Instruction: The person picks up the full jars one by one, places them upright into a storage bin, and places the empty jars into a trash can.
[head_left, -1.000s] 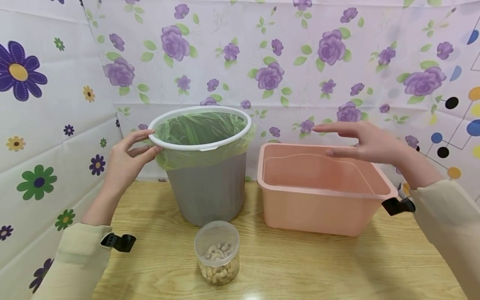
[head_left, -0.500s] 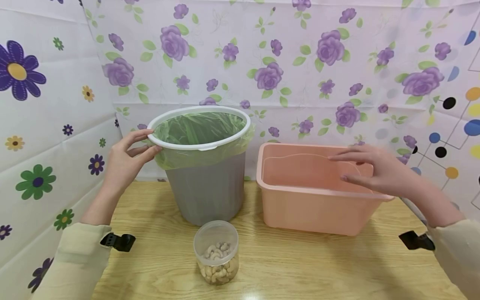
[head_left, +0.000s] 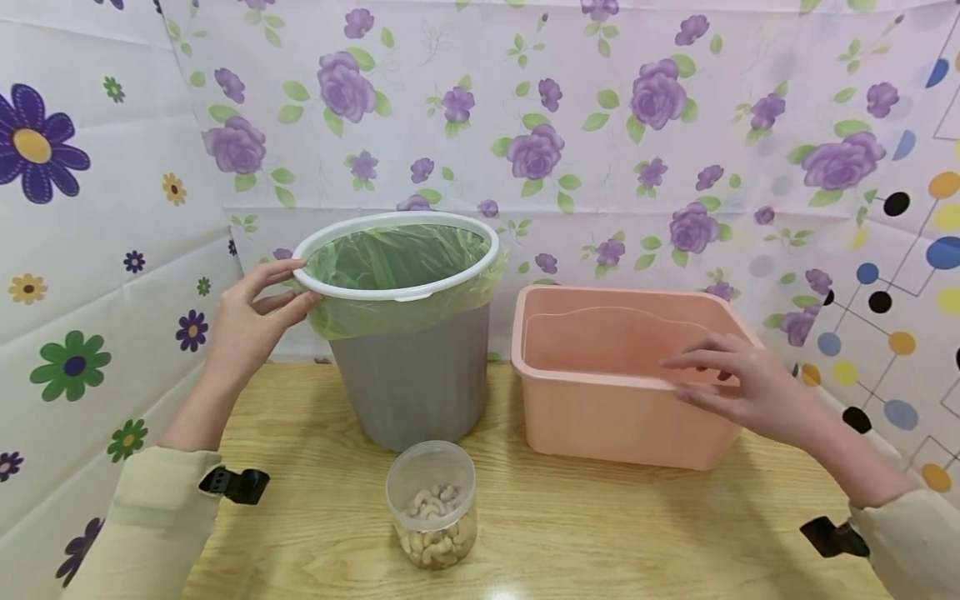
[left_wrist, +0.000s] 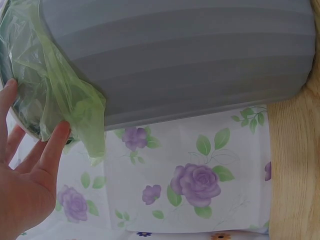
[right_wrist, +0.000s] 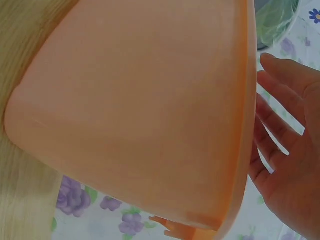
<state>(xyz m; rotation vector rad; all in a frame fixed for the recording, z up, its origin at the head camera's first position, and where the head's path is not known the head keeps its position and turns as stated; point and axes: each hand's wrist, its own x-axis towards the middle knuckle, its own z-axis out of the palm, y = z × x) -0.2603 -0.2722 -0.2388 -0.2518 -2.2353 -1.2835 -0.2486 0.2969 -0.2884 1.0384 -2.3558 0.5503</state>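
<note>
My left hand (head_left: 251, 317) touches the left of the white rim on a grey trash can (head_left: 412, 383), its fingertips and thumb tip against the rim and liner edge. A thin green trash bag (head_left: 401, 321) lines the can and folds over its outside. In the left wrist view, my left hand (left_wrist: 30, 172) has its fingers spread at the bag's edge. My right hand (head_left: 738, 387) is at the right end of a pink plastic bin (head_left: 600, 417), fingers loosely bent and holding nothing. The right wrist view has that hand (right_wrist: 290, 130) beside the bin's rim; contact is unclear.
A clear plastic jar (head_left: 432, 504) partly filled with cashews stands on the wooden table (head_left: 570, 533), in front of the trash can. Flower-patterned sheets (head_left: 480, 125) hang behind the can and bin, with patterned sheets at both sides.
My right hand has come down from above the pink bin's back right to its right front rim. The left hand keeps its place on the trash can. The jar has not moved.
</note>
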